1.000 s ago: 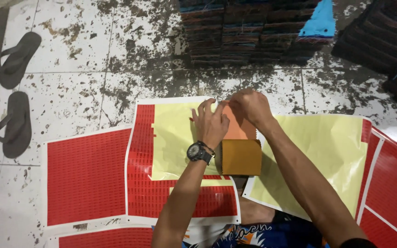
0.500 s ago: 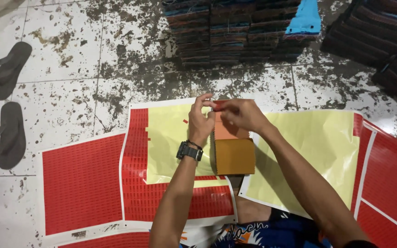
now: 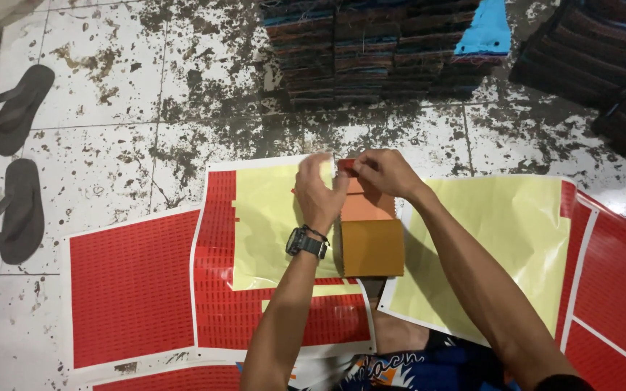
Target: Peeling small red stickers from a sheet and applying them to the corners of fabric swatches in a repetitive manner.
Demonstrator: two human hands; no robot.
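An orange-brown stack of cards or small pads point(image 3: 372, 246) rests in front of me over the sticker sheets, its top card a lighter orange point(image 3: 368, 206). My left hand point(image 3: 318, 192), with a black watch on the wrist, presses against the stack's far left edge, fingers blurred. My right hand point(image 3: 385, 172) pinches a small red sticker point(image 3: 345, 165) at the stack's far end. Under the hands lies a pale yellow backing sheet point(image 3: 269, 217) with its red stickers mostly peeled away.
Red sticker sheets point(image 3: 132, 286) cover the dirty tiled floor to the left and right point(image 3: 621, 289). Another yellow backing sheet point(image 3: 505, 239) lies at the right. Stacks of dark woven items point(image 3: 371, 51) stand at the back. Two black sandals point(image 3: 16, 159) lie far left.
My left hand has shifted slightly on the stack's far edge and its fingers blur. My right hand stays pinched at the same far end with the small red sticker.
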